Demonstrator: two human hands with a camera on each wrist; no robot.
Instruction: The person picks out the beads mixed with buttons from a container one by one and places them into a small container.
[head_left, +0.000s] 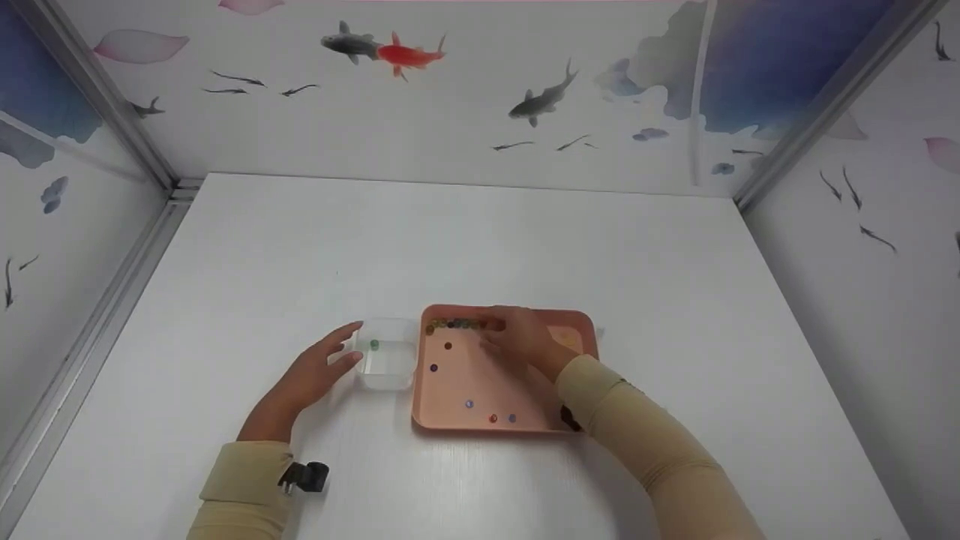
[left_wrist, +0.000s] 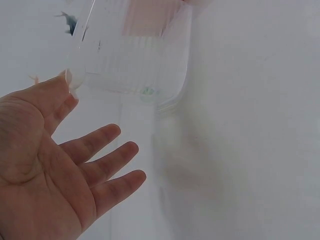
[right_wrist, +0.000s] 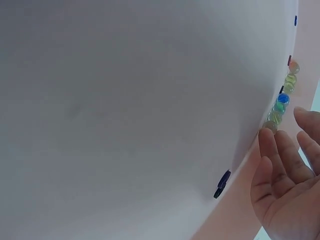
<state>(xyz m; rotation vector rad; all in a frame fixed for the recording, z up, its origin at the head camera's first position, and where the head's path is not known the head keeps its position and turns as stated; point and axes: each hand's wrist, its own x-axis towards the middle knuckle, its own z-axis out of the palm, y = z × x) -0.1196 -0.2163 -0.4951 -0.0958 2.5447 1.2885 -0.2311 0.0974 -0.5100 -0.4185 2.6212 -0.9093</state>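
Observation:
A coral tray point(head_left: 480, 430) holds several glass marbles, with a row of them point(head_left: 457, 324) along its far edge and others scattered below. My right hand point(head_left: 525, 337) reaches over the tray's far side. In the right wrist view, a fingertip point(right_wrist: 267, 137) touches or nearly touches the end marble point(right_wrist: 270, 125) of the row; I see nothing gripped. Left of the tray is a clear plastic box point(head_left: 388, 363) with a green marble point(head_left: 374, 345) inside. My left hand point(head_left: 319, 367) is at the box's left side, thumb against its edge and the other fingers spread.
The white table point(head_left: 480, 240) extends around the tray and box. Fish-painted panels point(head_left: 465, 112) border its back and sides. A small black device point(head_left: 306, 476) is on the left sleeve. In the right wrist view, a large pale surface point(right_wrist: 125, 125) fills most of the picture.

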